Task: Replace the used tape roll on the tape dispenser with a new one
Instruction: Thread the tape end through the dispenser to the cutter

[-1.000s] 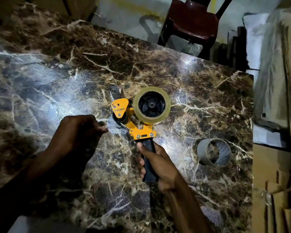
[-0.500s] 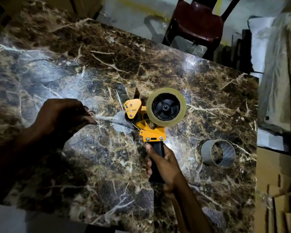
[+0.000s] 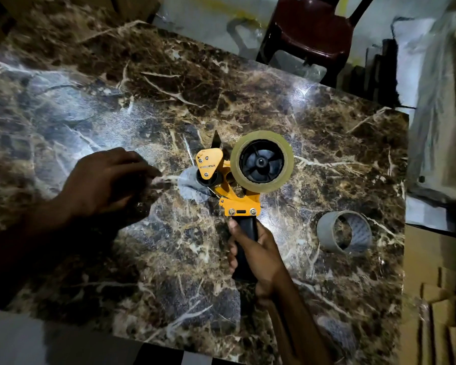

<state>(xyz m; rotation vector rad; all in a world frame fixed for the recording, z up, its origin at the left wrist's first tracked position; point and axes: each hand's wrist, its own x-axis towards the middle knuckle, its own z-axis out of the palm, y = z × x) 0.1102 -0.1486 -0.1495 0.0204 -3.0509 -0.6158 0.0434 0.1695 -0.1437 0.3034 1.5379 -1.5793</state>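
New roll [image 3: 261,161] already seated on the hub of the tape dispenser [image 3: 231,191], so I judge we're at the threading step: getting the loose tape end [image 3: 169,178] through the front roller and under the cutter. My right hand [image 3: 258,255] is wrapped tight round the black handle, clenched on it, holding the dispenser at table centre, just above the marble table [image 3: 90,114]; can't tell if it touches the top. My left hand [image 3: 108,181] sits at 9 o'clock of the dispenser, fingertips curled and pinching what looks like the clear tape end; the film is nearly invisible, so the grip is my read, not certain. Dispenser long axis runs 6 to 12 o'clock: handle toward 6, roll at the top on the 1 o'clock side, orange guard and roller head at 11, blade tip pointing to 12. Tape strand leaves the roller toward 9. Old empty core [image 3: 344,234] lies on its side at 4 o'clock of the dispenser, well apart. Next move, I'd say: keep tension on the strand, lay it across the blade, tear it clean. Risk: the film folding and sticking to itself.
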